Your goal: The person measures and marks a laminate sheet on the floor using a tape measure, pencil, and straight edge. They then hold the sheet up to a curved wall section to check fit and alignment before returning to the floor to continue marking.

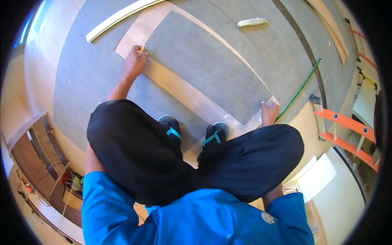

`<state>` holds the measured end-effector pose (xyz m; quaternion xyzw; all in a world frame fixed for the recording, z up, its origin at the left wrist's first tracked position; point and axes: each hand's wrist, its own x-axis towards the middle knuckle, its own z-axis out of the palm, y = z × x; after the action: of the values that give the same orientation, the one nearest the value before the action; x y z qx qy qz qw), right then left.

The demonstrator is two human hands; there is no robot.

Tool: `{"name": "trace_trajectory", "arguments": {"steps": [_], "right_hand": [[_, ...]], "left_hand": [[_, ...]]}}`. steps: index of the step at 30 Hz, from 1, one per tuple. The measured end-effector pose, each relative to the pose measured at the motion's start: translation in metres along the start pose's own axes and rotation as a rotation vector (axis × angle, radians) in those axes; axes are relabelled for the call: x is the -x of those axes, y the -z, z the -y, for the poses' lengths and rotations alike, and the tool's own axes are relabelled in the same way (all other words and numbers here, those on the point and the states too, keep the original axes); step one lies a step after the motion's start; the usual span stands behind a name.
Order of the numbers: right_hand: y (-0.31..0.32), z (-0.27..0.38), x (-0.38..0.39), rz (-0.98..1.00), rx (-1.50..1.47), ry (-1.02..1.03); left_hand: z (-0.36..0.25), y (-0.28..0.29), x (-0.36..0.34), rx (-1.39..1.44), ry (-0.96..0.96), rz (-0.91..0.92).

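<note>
We find the left grip closed around a pencil, yellow-orange, which projects from between thumb and fingers. This hand is at the near-left corner of a wooden frame, light brown and lying flat on the grey floor.

We record the frame as stretching from the left grip across to the right grip. The broad side strip runs forward from beside the left grip; the long near strip runs from that hand toward a corner just to the left of the right grip. A thin far strip slants down toward the right grip. Grey shows inside the frame.

We observe the right grip at the frame's right-hand corner, thumb raised, with the wrist hidden by the knee. We cannot tell whether its fingers are clenched on the wood or merely rest there. Just beside this grip, on its right, one end of a green measuring tape is seen; the tape slants forward and away. We cannot tell whether the hand touches it.

Well forward of the right grip we note a pale utility knife lying flat. Forward of the left grip lies a long white strip. To the right of the right grip, beyond the tape, we see an orange ladder. Two sandals with teal straps are between the grips, nearer the body.
</note>
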<state>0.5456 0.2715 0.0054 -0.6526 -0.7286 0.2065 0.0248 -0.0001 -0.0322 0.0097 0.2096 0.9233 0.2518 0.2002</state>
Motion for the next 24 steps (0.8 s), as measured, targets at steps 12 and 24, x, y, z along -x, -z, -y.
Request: {"name": "trace_trajectory", "arguments": {"steps": [12, 24], "right_hand": [[0.002, 0.005, 0.046, -0.209, -0.386, 0.117], [0.033, -0.08, 0.257, -0.263, -0.199, -0.392]], "left_hand": [[-0.006, 0.031, -0.024, 0.439, 0.335, 0.499], [-0.081, 0.052, -0.04, 0.2, 0.324, 1.023]]}}
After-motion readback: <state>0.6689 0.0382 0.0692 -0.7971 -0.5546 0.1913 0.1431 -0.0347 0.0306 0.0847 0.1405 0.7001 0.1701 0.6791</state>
